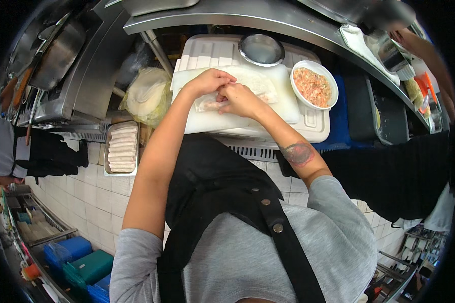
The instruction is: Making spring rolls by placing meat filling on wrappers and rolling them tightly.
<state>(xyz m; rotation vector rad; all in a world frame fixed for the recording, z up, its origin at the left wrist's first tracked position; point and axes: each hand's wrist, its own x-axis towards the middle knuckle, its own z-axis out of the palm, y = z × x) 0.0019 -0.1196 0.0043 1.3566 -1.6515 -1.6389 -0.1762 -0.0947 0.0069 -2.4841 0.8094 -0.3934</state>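
Note:
A thin, pale wrapper sheet (258,82) lies on the white cutting board (189,123), with a strip of pinkish filling (209,105) along its near edge. My right hand (237,99) bends over the middle of that strip, thumb and fingers around it. Against it, on the far side, is my left hand (212,81), its fingertips meeting the right hand's knuckles and partly hidden. Right of the board stands a white bowl (294,84) of orange-pink minced filling. A metal bowl (244,57) of cloudy liquid sits behind the board.
The board rests on a white plastic lid (201,47). Left are a bag of round wrappers (146,96) and a metal tray (106,151) of pale rolls, low down. A steel counter (220,21) overhangs the far side. Other people stand left and right.

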